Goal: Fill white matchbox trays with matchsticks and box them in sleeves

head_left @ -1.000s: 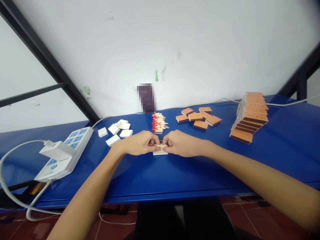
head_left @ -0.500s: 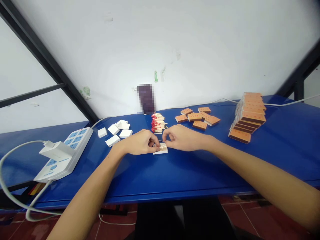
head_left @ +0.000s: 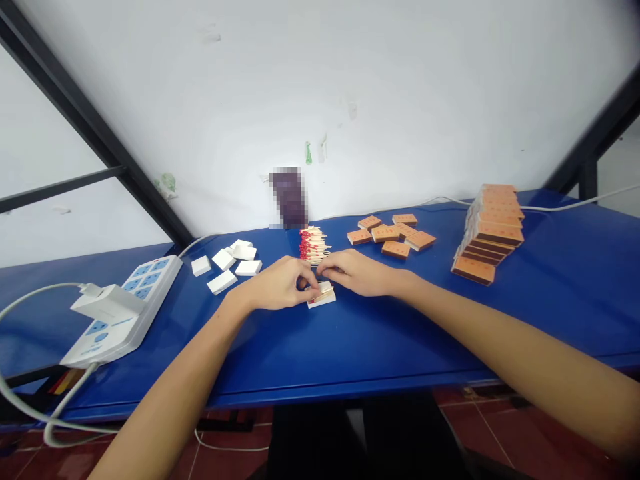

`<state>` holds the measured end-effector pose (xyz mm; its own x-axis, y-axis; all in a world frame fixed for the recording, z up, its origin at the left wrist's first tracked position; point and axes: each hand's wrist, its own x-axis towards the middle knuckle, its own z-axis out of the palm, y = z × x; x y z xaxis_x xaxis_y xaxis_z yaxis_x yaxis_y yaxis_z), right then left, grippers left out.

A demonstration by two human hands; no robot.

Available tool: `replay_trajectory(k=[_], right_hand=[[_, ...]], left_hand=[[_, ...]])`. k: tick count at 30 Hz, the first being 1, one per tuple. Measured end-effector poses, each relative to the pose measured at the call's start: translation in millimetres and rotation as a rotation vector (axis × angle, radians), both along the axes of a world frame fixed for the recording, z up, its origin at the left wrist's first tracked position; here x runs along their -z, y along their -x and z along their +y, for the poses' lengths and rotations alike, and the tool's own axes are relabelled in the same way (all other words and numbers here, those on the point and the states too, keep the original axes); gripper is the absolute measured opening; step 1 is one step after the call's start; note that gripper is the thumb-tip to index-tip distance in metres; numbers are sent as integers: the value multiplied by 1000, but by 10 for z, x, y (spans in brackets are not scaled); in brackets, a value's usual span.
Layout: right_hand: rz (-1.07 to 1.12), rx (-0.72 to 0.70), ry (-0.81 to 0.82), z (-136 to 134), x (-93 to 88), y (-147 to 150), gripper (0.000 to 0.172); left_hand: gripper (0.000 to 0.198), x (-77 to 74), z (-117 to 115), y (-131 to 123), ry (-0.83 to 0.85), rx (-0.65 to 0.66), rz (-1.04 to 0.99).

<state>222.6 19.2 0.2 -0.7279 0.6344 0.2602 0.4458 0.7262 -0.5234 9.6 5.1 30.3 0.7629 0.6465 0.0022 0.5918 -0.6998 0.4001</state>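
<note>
A small white matchbox tray (head_left: 327, 301) lies on the blue table in front of me, with a few matchsticks (head_left: 325, 293) in or over it. My left hand (head_left: 286, 284) is at the tray's left side, thumb and fingers pinched on the matchsticks near their red heads. Just beyond the tray, my right hand (head_left: 359, 272) has its fingers curled together at the near edge of a pile of red-headed matches (head_left: 314, 244). Whatever its fingertips hold, if anything, is hidden.
Several white trays (head_left: 221, 283) lie to the left. Orange matchbox covers (head_left: 385, 233) are scattered at back right, beside a tall stack of matchboxes (head_left: 493, 233). A power strip (head_left: 145, 300) with a charger (head_left: 110, 303) and cables occupies the far left. A blurred dark object (head_left: 290, 198) leans against the wall.
My right hand has shifted from the tray's edge away from me and slightly left, to the match pile. My left hand stays at the tray, where the matchsticks show more plainly.
</note>
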Motion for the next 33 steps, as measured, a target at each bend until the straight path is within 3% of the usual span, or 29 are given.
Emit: replay_trajectory(k=[7,15,22,28,33], right_hand=[[-103,-93,5,-8,-55,-25,32],[-174,-2,-88,119,43,-126,19],[-284,127,-181,62,13,-161,12],[-90,130,-171,-31,-22,-65,5],[-23,32,-129,-167,-30,85,8]], left_hand=[[14,-20,9,19,-3,8,13],[13,-16,1,16,37,-2,42],[8,9,1,13,63,-18,28],[10,-7,43,54,55,-91,-98],[30,-57,31,72,86,-70,-20]])
